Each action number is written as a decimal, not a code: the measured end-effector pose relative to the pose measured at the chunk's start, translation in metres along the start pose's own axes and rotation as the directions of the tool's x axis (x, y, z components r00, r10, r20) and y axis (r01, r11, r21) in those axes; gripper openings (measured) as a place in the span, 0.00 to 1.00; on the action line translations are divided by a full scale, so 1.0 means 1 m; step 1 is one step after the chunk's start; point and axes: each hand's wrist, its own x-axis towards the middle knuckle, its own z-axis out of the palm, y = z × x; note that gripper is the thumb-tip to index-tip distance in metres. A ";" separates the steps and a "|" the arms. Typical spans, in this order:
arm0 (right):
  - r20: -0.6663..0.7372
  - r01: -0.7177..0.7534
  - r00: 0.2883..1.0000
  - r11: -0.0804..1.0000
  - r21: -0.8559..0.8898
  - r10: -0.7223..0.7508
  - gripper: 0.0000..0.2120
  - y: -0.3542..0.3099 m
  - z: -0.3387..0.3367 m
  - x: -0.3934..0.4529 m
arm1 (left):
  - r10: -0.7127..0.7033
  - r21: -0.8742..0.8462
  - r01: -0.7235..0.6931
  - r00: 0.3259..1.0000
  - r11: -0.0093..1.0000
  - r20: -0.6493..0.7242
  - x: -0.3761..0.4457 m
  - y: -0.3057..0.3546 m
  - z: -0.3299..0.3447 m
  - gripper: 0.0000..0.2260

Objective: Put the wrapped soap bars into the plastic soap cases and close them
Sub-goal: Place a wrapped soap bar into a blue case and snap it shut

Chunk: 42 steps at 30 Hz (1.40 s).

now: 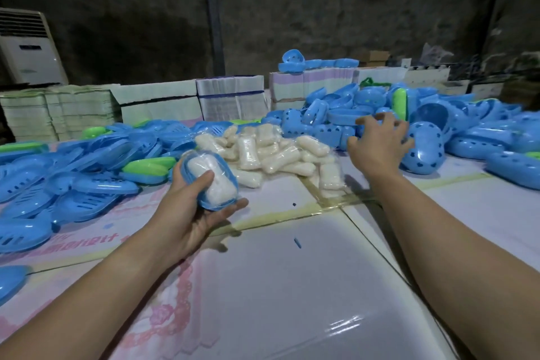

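Note:
My left hand [190, 213] holds a blue case half [204, 202] with a wrapped white soap bar [213, 181] lying in it; my thumb presses on the bar. My right hand [377, 143] is stretched forward with fingers spread, just in front of a blue perforated case half [426, 152] at the edge of the right-hand heap. It grips nothing. A pile of wrapped soap bars [268, 152] lies on the table between my hands.
A heap of blue slotted case halves [73, 172] with a few green ones [149, 168] fills the left. More blue case halves [482, 128] are piled at the right. Stacks of flat cartons [157, 105] line the table's far edge. The near tabletop is white sheet [292, 286].

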 end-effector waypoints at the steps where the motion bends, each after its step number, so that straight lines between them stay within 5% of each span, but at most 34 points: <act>1: -0.017 -0.033 0.999 0.999 -0.008 0.033 0.19 0.004 0.000 0.004 | -0.003 0.001 0.003 1.000 1.000 0.003 -0.001 0.000 0.000 0.15; 8: -0.008 -0.386 0.921 0.916 0.111 0.390 0.39 0.045 0.003 0.026 | 0.012 0.056 -0.012 1.000 0.998 0.008 -0.003 -0.002 -0.002 0.14; 11: 0.037 -0.442 0.897 0.888 0.130 0.441 0.40 0.052 0.010 0.021 | -0.003 0.060 0.002 1.000 0.998 0.015 -0.004 -0.003 -0.001 0.14; 18: 0.082 -0.230 0.972 0.961 0.153 0.219 0.38 0.038 0.012 0.013 | -0.085 -0.010 0.086 0.995 0.996 0.056 -0.006 -0.001 0.001 0.14; 23: 0.231 -0.141 0.971 0.925 0.352 0.061 0.39 0.014 0.010 0.004 | -0.106 -0.121 0.120 0.988 0.985 0.113 -0.005 0.001 -0.001 0.28; 29: 0.128 0.020 0.987 0.871 0.491 -0.094 0.38 -0.024 -0.008 -0.018 | -0.092 -0.209 0.115 0.989 0.971 0.114 -0.006 0.003 0.003 0.33; 35: 0.381 -0.202 0.887 0.523 0.828 -0.260 0.32 -0.097 -0.025 -0.066 | -0.068 -0.111 0.079 0.993 0.991 0.099 -0.001 -0.003 0.010 0.27; 42: 0.396 -0.099 0.774 0.523 0.846 -0.494 0.29 -0.149 -0.013 -0.120 | -0.064 -0.208 0.081 0.994 0.975 0.089 0.007 -0.001 0.000 0.28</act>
